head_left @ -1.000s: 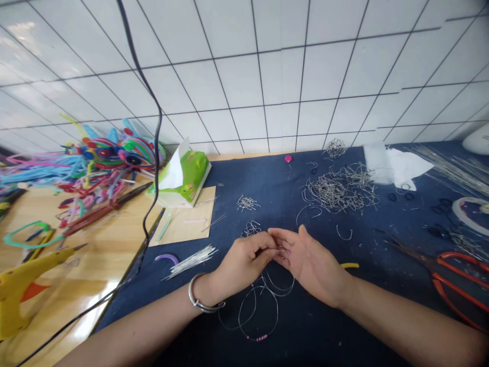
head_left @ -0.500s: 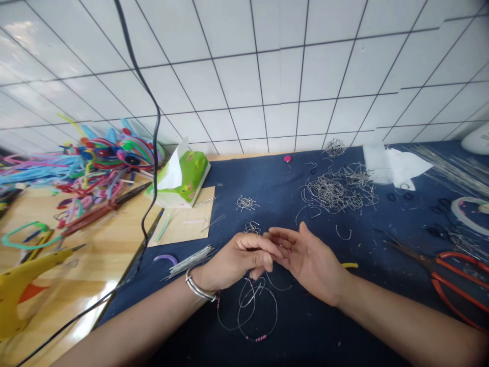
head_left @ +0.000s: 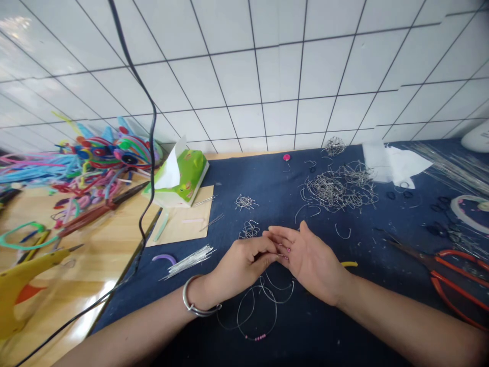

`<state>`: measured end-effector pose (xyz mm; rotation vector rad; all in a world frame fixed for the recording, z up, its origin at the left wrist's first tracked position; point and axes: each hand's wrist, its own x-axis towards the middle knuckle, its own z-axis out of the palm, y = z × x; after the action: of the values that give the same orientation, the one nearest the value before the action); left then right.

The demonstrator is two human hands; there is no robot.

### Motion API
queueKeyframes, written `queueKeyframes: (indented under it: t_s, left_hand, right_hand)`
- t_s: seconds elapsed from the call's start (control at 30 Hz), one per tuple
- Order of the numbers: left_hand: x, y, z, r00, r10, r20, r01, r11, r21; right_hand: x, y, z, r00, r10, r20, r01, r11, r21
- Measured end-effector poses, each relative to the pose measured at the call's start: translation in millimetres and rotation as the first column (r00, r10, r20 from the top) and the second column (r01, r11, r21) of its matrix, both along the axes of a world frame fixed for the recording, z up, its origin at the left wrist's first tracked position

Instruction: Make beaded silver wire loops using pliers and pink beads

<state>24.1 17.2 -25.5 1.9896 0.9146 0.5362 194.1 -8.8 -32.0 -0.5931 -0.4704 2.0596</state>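
My right hand (head_left: 311,260) is turned palm up, its fingers stretched and slightly cupped. Several tiny pink beads (head_left: 289,250) lie on those fingers. My left hand (head_left: 246,267) pinches a thin wire, its fingertips right beside the beads; the pinched part is mostly hidden. Below the hands, loops of thin wire (head_left: 275,311) rest on the dark blue cloth, with several pink beads (head_left: 260,337) strung on the lowest loop. A silver bangle circles my left wrist.
Tangled wire pieces (head_left: 328,191) and orange-handled scissors (head_left: 435,262) lie to the right. A bundle of straight wires (head_left: 193,259), a green tissue pack (head_left: 183,176) and a yellow glue gun (head_left: 30,285) are on the left. A black cable (head_left: 153,142) hangs down there.
My left hand has turned and its pinched fingertips have come closer to the beads on my right hand. The wire under it has shifted; a loop now reaches further right. My right hand stays nearly still.
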Motion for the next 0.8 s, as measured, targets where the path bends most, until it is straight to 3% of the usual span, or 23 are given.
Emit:
queueKeyframes:
  t_s: [0.33, 0.8]
  left_hand:
    - [-1.9, 0.7, 2.6, 0.995, 0.053, -0.084, -0.046, 0.995, 0.09]
    - [-2.3, 0.8, 6.1, 0.981, 0.127, -0.149, -0.089, 0.967, 0.237]
  right_hand:
    - [-0.4, 0.4, -0.4, 0.999, -0.027, -0.017, 0.027, 0.999, -0.03]
    - [-1.6, -2.1, 3.6, 0.998, 0.036, 0.044, -0.038, 0.998, 0.053]
